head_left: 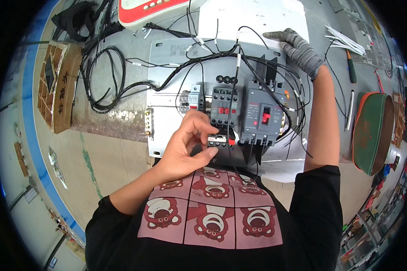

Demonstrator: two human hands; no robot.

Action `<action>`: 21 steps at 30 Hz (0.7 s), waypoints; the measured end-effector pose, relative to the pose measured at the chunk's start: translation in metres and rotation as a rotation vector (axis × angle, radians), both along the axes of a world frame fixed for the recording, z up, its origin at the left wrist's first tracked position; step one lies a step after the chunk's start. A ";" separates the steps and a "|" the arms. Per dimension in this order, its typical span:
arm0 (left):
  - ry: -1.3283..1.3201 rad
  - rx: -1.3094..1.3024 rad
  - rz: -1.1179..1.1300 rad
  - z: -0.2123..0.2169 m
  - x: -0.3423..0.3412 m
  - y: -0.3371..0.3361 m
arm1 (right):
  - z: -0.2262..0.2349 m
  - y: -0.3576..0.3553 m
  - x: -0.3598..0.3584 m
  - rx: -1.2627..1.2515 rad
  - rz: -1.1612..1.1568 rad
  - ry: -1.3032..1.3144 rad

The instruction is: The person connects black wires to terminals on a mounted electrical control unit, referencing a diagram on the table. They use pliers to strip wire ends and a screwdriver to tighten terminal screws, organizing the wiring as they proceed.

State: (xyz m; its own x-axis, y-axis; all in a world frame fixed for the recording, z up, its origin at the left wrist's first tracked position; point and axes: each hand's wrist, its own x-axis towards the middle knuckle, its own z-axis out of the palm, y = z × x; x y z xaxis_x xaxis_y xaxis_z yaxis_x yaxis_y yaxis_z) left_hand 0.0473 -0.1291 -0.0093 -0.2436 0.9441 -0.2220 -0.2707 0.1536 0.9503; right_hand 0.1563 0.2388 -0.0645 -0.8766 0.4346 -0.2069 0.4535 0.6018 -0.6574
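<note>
My left hand (183, 147) is bare and curled beside a small black relay block (218, 140). Its thumb and index finger are apart at the block's left side, and I see nothing held between them. The block sits below a contactor (223, 106) with red parts. Right of that stands a larger dark grey circuit breaker (260, 113) with a red switch. My right hand (298, 50), in a grey knit glove, stretches its fingers over a white paper sheet (253, 18) beyond the far edge of the metal mounting plate (165, 131). It holds nothing visible.
A black wire bundle (181, 67) crosses the plate and coils at the left. A small breaker (195, 97) sits left of the contactor. A cardboard box (61, 86) stands at the left, a green pouch (371, 133) and a screwdriver (351, 67) at the right.
</note>
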 end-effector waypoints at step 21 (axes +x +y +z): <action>0.019 0.003 0.084 -0.004 0.006 0.002 | 0.010 -0.005 -0.004 0.059 0.042 -0.036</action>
State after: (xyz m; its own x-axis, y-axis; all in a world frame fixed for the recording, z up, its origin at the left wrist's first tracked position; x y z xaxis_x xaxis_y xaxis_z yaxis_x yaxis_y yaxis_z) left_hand 0.0531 -0.1269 -0.0136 -0.3263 0.9208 -0.2137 -0.2641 0.1282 0.9559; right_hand 0.1522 0.2342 -0.0545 -0.8866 0.4099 -0.2141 0.4500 0.6580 -0.6038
